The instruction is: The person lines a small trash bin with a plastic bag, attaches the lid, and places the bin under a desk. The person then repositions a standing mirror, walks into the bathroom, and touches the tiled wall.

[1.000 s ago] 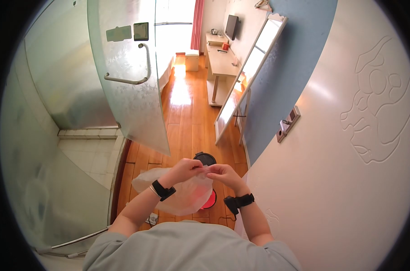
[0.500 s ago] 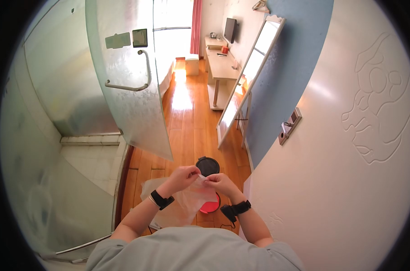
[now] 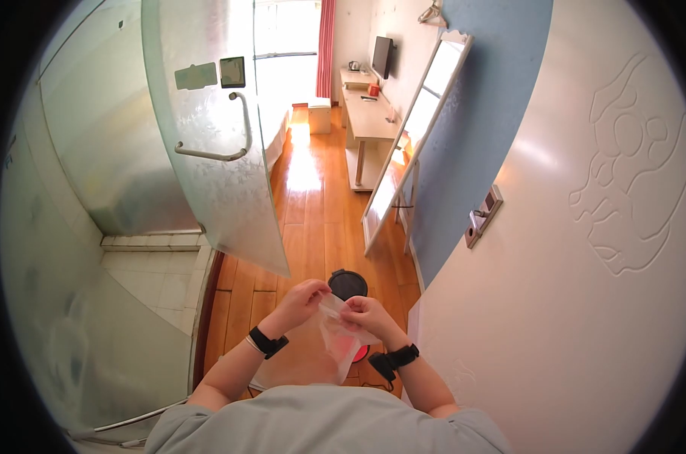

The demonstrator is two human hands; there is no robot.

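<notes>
A translucent white plastic bag [image 3: 334, 349] hangs above the orange-brown wooden floor [image 3: 313, 227], partly covering a round red object [image 3: 361, 353]; its contents, if any, are hard to make out. The left hand [image 3: 301, 303] and right hand [image 3: 368, 316], wrists raised and turned inward, pinch its upper edge between their fingers. Its length runs down toward the torso. Beyond lies a round black mesh-like object [image 3: 348, 284].

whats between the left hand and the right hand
In the head view, part of the translucent plastic bag spans the gap between the left hand and the right hand, with a round black object visible just beyond.
</notes>
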